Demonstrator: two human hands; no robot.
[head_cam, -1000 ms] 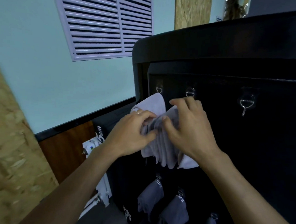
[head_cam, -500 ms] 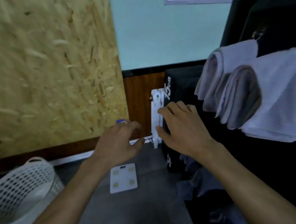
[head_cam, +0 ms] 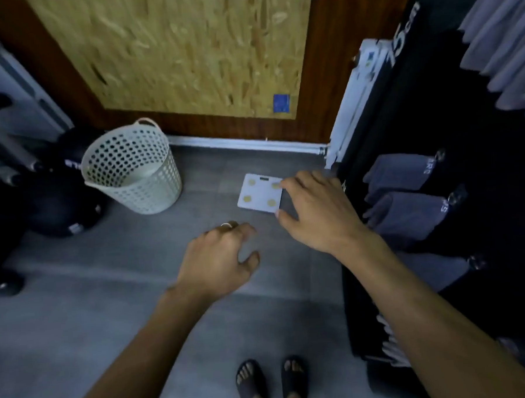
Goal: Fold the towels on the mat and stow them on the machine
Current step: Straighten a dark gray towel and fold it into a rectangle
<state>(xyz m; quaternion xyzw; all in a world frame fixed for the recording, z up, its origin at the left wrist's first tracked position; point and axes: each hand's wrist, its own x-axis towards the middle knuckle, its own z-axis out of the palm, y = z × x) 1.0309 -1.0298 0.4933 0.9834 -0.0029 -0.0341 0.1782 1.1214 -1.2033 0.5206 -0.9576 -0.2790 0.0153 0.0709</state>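
The black machine (head_cam: 426, 105) fills the right side. Pale folded towels (head_cam: 502, 34) hang from its upper part at the top right edge. Darker grey folded towels (head_cam: 403, 176) hang lower on its side from small hooks. My left hand (head_cam: 218, 259) hovers over the grey floor, fingers loosely curled, holding nothing. Further right, my right hand (head_cam: 316, 211) is also empty, with its fingers spread and relaxed above the floor beside the machine. No mat is in view.
A white perforated basket (head_cam: 132, 172) stands on the floor at left. A white bathroom scale (head_cam: 259, 193) lies near the wall, partly behind my right hand. Dark equipment (head_cam: 42, 204) sits at far left. A chipboard panel (head_cam: 174, 48) covers the wall. My sandalled feet (head_cam: 271, 384) are below.
Both hands let go of the pale towels on the machine and dropped away empty. My view swung down and left from the machine's hooks to the floor.
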